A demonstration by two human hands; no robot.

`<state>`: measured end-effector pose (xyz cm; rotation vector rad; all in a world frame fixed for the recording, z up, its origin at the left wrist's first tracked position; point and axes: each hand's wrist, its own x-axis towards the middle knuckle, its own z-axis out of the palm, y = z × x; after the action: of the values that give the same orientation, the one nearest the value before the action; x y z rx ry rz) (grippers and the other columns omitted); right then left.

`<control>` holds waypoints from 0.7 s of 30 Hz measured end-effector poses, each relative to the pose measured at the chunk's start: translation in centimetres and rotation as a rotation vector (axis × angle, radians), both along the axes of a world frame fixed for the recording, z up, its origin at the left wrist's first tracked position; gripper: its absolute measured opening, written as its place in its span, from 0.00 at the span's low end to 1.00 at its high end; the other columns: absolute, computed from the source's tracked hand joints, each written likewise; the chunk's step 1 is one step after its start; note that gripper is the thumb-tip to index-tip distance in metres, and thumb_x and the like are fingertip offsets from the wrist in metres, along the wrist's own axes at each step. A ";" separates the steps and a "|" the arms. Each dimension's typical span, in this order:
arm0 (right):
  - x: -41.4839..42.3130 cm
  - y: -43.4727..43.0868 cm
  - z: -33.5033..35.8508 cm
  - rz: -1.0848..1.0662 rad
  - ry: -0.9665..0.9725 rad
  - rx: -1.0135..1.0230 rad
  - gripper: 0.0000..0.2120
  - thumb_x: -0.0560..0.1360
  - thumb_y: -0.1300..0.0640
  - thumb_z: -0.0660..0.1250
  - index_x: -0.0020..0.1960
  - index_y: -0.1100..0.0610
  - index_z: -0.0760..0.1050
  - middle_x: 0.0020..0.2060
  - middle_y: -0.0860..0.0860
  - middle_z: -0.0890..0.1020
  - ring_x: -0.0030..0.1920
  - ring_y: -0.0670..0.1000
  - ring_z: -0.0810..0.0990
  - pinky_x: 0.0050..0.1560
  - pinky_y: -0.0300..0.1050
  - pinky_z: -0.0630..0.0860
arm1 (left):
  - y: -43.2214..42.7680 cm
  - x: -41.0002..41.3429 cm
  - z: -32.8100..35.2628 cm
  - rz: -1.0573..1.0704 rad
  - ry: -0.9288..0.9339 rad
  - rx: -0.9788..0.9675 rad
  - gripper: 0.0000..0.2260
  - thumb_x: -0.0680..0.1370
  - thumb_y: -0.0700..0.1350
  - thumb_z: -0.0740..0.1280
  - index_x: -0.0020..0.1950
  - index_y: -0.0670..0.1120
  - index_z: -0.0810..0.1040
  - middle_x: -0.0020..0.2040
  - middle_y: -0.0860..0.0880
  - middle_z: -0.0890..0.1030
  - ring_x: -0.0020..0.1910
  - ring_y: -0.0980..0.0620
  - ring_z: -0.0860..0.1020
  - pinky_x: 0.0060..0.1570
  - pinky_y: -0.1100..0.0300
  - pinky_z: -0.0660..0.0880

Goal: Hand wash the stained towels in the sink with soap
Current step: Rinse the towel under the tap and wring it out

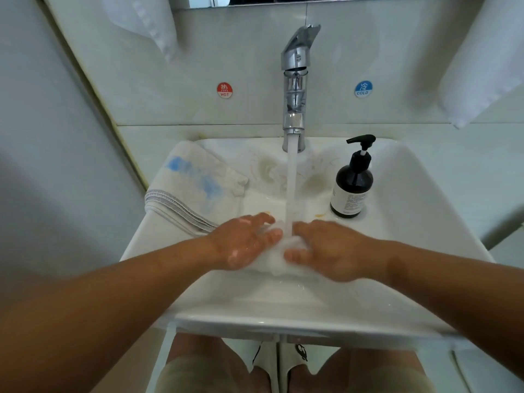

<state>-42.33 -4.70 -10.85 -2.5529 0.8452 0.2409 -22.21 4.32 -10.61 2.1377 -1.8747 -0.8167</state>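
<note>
White wet towel lay mid-sink under running water, left hand and right hand pressing it flat-fingered, blue-stained towel at ten o'clock, soap bottle at two

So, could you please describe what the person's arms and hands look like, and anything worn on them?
The left arm and right arm are bare: no sleeves, gloves, watch or bracelet. The left hand looks wet, with white foam patches on its back. The right hand shows no rings.
</note>
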 end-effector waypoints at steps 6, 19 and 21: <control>0.8 0.8 -2.4 0.042 0.099 -0.137 0.47 0.59 0.20 0.65 0.71 0.43 0.61 0.59 0.51 0.72 0.55 0.57 0.76 0.56 0.55 0.77 | 0.2 -1.3 -1.6 -0.379 -0.562 -0.025 0.21 0.84 0.54 0.59 0.76 0.51 0.64 0.69 0.46 0.67 0.59 0.44 0.73 0.56 0.48 0.77; -0.2 0.3 0.6 -0.143 -0.082 0.331 0.31 0.62 0.29 0.77 0.59 0.41 0.75 0.52 0.44 0.80 0.50 0.48 0.81 0.43 0.46 0.82 | 0.0 -0.8 -0.4 -0.073 0.021 0.177 0.38 0.70 0.81 0.49 0.60 0.57 0.81 0.56 0.49 0.82 0.56 0.48 0.79 0.59 0.53 0.74; 0.0 0.2 0.9 -0.115 -0.043 0.057 0.36 0.62 0.24 0.73 0.62 0.43 0.74 0.52 0.44 0.77 0.52 0.49 0.78 0.53 0.48 0.79 | 0.2 -0.1 -0.4 -0.049 -0.053 0.069 0.37 0.67 0.82 0.51 0.59 0.58 0.80 0.54 0.53 0.80 0.57 0.49 0.78 0.55 0.57 0.72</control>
<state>-42.33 -4.55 -9.94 -2.4389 0.9512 0.1708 -22.31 4.49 -11.04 2.1825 -1.9596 -0.8552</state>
